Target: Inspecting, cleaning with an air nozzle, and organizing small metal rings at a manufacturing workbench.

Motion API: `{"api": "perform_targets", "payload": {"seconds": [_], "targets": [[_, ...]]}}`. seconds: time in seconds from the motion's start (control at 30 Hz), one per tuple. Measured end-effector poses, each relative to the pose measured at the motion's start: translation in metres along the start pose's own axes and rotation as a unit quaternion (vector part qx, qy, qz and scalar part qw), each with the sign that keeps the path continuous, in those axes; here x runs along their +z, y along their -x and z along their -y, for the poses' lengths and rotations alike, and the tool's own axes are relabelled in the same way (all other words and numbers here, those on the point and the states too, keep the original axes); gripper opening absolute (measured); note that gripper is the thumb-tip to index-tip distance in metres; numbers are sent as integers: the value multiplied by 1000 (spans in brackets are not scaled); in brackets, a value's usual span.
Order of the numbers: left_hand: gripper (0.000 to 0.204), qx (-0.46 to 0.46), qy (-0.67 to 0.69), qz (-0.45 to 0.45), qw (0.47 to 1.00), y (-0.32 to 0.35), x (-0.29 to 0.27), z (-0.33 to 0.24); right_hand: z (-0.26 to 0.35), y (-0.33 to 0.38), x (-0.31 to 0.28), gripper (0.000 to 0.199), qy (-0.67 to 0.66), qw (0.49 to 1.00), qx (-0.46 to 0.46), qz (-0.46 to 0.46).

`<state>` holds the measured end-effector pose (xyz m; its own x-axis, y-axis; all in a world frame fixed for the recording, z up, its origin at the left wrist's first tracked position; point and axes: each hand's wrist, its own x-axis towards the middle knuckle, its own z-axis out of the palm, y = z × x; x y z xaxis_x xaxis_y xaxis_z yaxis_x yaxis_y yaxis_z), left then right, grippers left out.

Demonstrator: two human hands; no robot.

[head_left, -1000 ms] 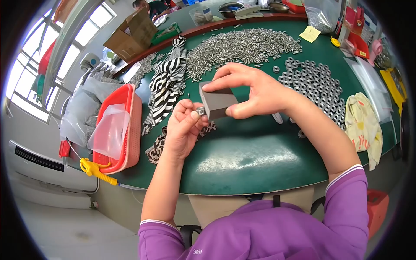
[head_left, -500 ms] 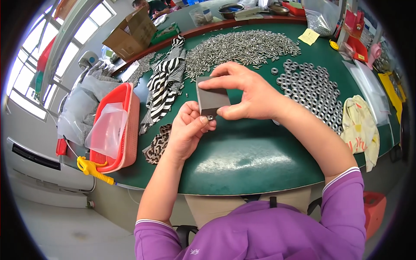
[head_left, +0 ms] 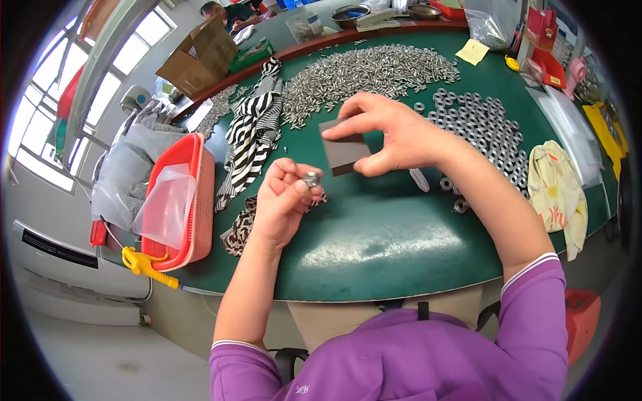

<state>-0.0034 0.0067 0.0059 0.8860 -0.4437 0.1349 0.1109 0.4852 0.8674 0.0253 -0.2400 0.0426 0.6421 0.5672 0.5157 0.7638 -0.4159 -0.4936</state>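
My right hand [head_left: 394, 137] grips a dark flat square block [head_left: 343, 152] between thumb and fingers, held above the green table [head_left: 374, 240]. Just below and left of it, my left hand [head_left: 281, 200] pinches a small metal nut-and-screw piece [head_left: 311, 179] at its fingertips. The piece sits close to the block's lower left corner, apart from it. A wide heap of small metal screws [head_left: 361, 70] lies beyond the hands, and a spread of metal washers [head_left: 478, 123] lies to the right under my right forearm.
A zebra-striped cloth [head_left: 251, 137] and a leopard-print cloth [head_left: 237, 227] lie left of my hands. An orange basket [head_left: 194, 200] with a clear bag sits at the table's left edge. A yellow patterned cloth [head_left: 555, 190], cardboard box [head_left: 200, 57], bowls and bins ring the table.
My right hand has lifted the block up and to the right, away from my left hand. My left hand has dropped slightly and holds the metal piece free of the block.
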Motion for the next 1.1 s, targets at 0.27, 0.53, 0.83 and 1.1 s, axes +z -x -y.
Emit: {"api": "perform_targets", "payload": {"seconds": [0.27,0.53,0.83,1.1], "targets": [[28,39,11,-39,998,-6,-7,8,29,-6,22,56,-107,994,12,-34],[26,66,-13,-20,998,0,-2,4,1,3,8,53,53,982,109,-145],[21,65,-12,-78,995,-8,-16,3,18,-7,10,53,-26,983,118,-141],[19,117,-54,-108,986,-1,-2,-8,32,-7,0,53,-54,981,116,-144]]}}
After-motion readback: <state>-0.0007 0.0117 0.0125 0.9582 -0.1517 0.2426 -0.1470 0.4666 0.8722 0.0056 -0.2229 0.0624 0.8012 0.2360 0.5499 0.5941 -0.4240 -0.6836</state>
